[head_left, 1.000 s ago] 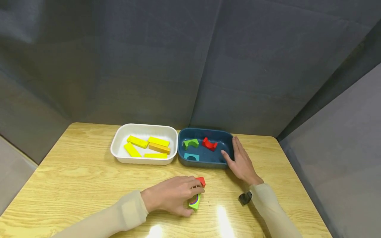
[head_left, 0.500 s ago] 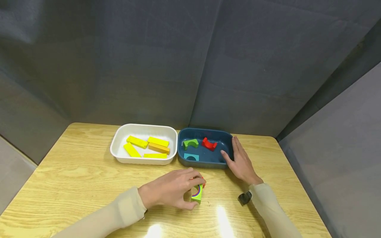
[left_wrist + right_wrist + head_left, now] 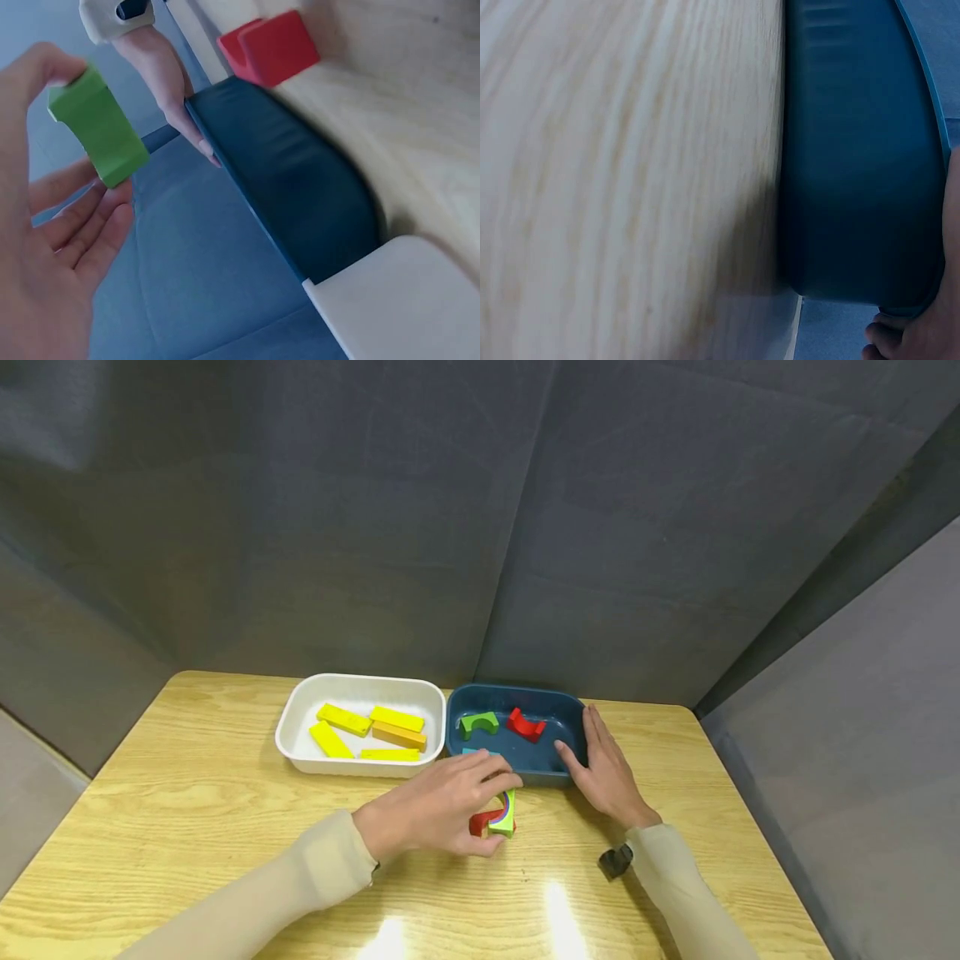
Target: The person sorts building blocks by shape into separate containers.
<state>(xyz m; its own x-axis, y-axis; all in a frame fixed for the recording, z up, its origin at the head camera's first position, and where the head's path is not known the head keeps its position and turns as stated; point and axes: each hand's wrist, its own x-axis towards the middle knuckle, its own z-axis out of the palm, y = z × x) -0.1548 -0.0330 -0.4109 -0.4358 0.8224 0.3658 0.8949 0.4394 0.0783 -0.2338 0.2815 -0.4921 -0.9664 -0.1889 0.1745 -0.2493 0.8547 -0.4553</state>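
My left hand pinches a green arch block between thumb and fingertips. In the left wrist view the block is clear of the table. A red arch block lies on the table, partly behind the held block in the head view. My right hand rests its straight fingers along the right end of the dark blue bin, thumb over the front rim. Inside that bin are a green arch block, a red arch block and a teal block, the last mostly hidden by my left hand.
A white bin stands against the blue bin's left side, with several yellow blocks and an orange-yellow block in it. A small black object shows by my right cuff. A dark curtain hangs behind the wooden table.
My left hand has risen from the table with the green arch block and moved toward the blue bin. The red block on the table stays behind. My right hand has not moved.
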